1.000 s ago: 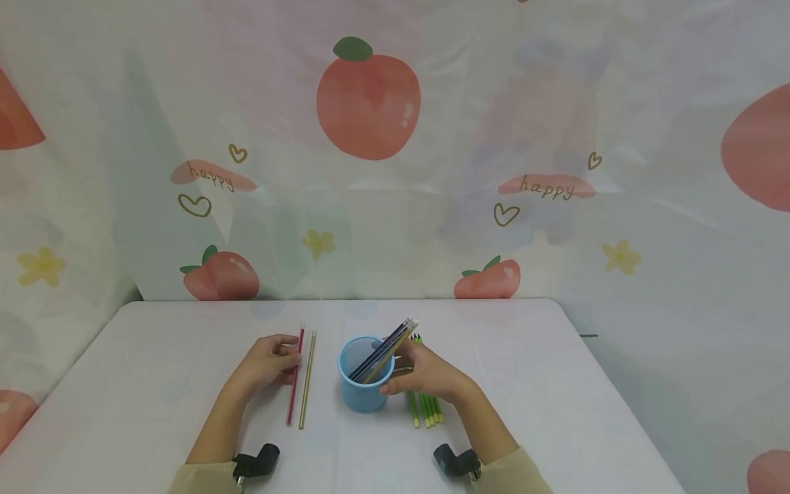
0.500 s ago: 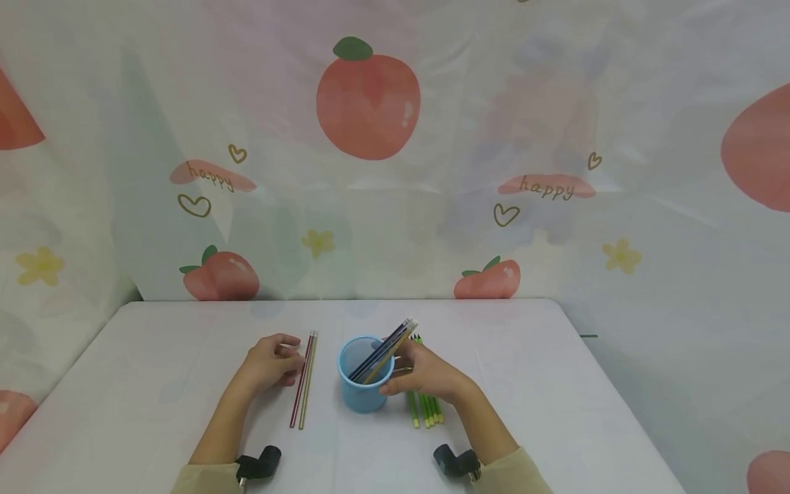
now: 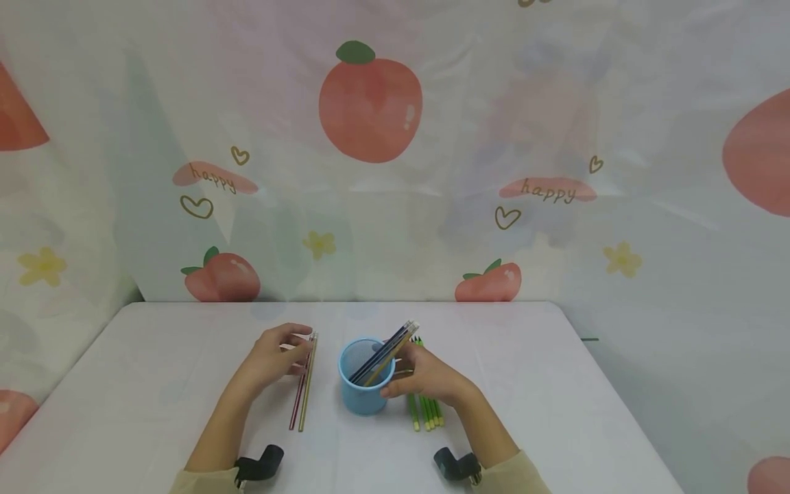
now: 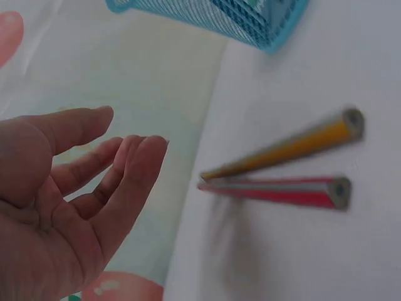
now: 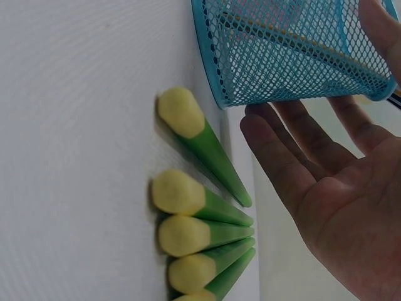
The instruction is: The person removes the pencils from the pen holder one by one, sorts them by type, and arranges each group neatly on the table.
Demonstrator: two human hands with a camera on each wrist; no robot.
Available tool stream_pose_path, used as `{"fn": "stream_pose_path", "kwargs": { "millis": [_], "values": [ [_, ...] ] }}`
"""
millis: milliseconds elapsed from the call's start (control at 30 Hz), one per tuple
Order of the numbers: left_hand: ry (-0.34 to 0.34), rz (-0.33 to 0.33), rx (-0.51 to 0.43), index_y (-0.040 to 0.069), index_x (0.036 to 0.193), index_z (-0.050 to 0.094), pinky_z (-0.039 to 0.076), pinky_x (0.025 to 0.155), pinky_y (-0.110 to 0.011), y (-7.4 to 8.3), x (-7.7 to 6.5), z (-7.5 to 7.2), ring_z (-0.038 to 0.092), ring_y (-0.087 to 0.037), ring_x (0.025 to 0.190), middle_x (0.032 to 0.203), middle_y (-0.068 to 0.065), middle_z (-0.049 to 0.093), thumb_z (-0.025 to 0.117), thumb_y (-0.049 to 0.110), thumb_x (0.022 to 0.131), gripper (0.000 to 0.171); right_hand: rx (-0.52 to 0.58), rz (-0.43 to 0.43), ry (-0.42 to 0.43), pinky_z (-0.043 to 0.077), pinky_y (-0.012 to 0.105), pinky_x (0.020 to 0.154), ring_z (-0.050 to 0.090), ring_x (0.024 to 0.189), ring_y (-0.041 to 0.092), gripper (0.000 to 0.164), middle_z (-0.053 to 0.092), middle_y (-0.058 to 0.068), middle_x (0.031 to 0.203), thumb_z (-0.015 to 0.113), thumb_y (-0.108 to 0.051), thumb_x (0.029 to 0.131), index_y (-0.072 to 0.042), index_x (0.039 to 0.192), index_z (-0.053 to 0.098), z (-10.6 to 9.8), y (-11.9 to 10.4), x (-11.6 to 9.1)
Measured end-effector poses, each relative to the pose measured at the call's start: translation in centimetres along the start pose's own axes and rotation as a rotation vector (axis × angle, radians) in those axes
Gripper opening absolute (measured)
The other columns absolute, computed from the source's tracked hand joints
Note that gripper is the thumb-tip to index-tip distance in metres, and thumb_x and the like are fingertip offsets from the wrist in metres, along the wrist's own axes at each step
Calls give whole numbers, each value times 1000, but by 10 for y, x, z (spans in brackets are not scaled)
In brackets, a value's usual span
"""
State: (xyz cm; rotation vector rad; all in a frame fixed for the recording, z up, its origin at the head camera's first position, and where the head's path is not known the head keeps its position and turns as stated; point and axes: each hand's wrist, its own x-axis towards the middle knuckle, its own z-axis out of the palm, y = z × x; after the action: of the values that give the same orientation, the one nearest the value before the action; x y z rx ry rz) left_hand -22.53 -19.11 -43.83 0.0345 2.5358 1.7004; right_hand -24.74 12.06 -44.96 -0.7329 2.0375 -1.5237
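Note:
My left hand [image 3: 274, 357] hovers by the far ends of a red pencil [image 3: 296, 408] and a yellow-gold pencil [image 3: 304, 408] lying side by side on the table. In the left wrist view its fingers [image 4: 135, 188] are loosely bent, holding nothing, apart from both pencils. With thumb in front and fingers behind, my right hand [image 3: 428, 374] holds a light-blue mesh pencil cup [image 3: 364, 399], which stands upright. Several dark pencils [image 3: 378, 355] and a yellow one lean rightward inside the cup. The right wrist view shows fingertips [image 5: 257, 128] against the mesh wall.
Several green pencils [image 3: 427, 417] with pale yellow ends lie under and beside the right hand, to the cup's right. A white cloth covers the table [image 3: 524, 412]. Behind it hangs a fruit-patterned backdrop [image 3: 395, 226].
The red pencil has come down next to the yellow-gold one, and the left fingers have let go of it. That hand has since shifted away and slightly right. My right hand stays on the cup.

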Motion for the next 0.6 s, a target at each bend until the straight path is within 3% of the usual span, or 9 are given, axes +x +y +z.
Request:
{"fn": "stream_pose_path", "kwargs": {
  "millis": [167, 300, 400, 500, 600],
  "values": [
    [-27, 73, 5, 11, 133, 59, 62, 80, -34, 18, -7, 9, 69, -30, 97, 112, -12, 65, 67, 20, 96, 38, -1, -2, 1, 52, 45, 103, 60, 121, 34, 66, 64, 7, 130, 82, -19, 80, -11, 138, 51, 0, 1, 0],
    [-32, 193, 74, 16, 131, 61, 60, 87, -35, 29, -13, 21, 66, -28, 107, 116, -4, 67, 68, 23, 96, 37, 0, -5, -1, 49, 49, 106, 61, 121, 33, 67, 64, 8, 130, 82, -19, 80, -11, 138, 51, 0, 2, 0],
    [-34, 353, 153, 19, 127, 65, 55, 97, -47, 37, -17, 33, 59, -26, 119, 125, 0, 64, 69, 23, 96, 32, 9, -3, -3, 47, 52, 107, 61, 121, 32, 67, 63, 8, 132, 82, -19, 81, -12, 139, 50, 1, 2, 0],
    [-75, 506, 240, 25, 125, 68, 43, 105, -64, 42, -22, 46, 45, -32, 134, 142, 0, 53, 68, 28, 96, 29, 21, -4, -4, 47, 52, 107, 61, 121, 30, 67, 62, 9, 133, 82, -18, 81, -12, 140, 49, 1, 2, 0],
    [-140, 579, 353, 35, 125, 68, 33, 106, -73, 45, -27, 60, 27, -38, 145, 157, 0, 36, 63, 40, 97, 29, 30, -6, -9, 50, 49, 104, 61, 121, 28, 68, 60, 8, 135, 81, -20, 82, -13, 141, 48, 1, 2, 0]
  ]
}}
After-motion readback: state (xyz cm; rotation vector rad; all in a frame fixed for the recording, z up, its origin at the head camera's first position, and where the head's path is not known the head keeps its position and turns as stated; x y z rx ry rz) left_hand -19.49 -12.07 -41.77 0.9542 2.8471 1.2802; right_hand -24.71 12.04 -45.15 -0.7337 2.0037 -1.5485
